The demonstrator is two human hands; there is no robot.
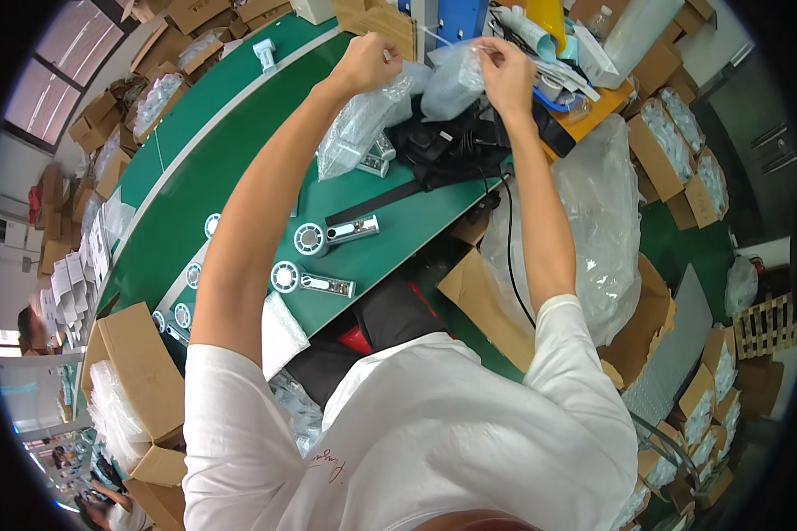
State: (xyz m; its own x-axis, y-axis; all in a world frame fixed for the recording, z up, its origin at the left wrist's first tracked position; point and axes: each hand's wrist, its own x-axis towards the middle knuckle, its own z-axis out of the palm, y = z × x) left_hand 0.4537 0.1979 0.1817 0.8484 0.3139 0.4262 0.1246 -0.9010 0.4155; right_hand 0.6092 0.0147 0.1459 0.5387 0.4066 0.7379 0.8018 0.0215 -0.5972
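At the far side of the green table (239, 150), my right hand (506, 80) pinches the top edge of a clear plastic bag (454, 81). My left hand (369, 64) is raised to its left with the fingers curled in; what they grip, if anything, is hidden. Just below that hand lies another clear plastic bag (356, 133), beside more handheld fan parts. Nearer me, two small white-and-blue handheld fans (311, 239) (286, 277) rest on the table with their handle ends pointing right. Several similar fans (182, 314) are partly covered by my left forearm.
A black bag with straps (447, 146) lies right of the fans. Behind it, an orange-topped surface (602, 111) is crowded with small items. An open carton (646, 327) with large clear plastic (584, 221) stands at the right; another carton (137, 363) is at the left. A black cable hangs down.
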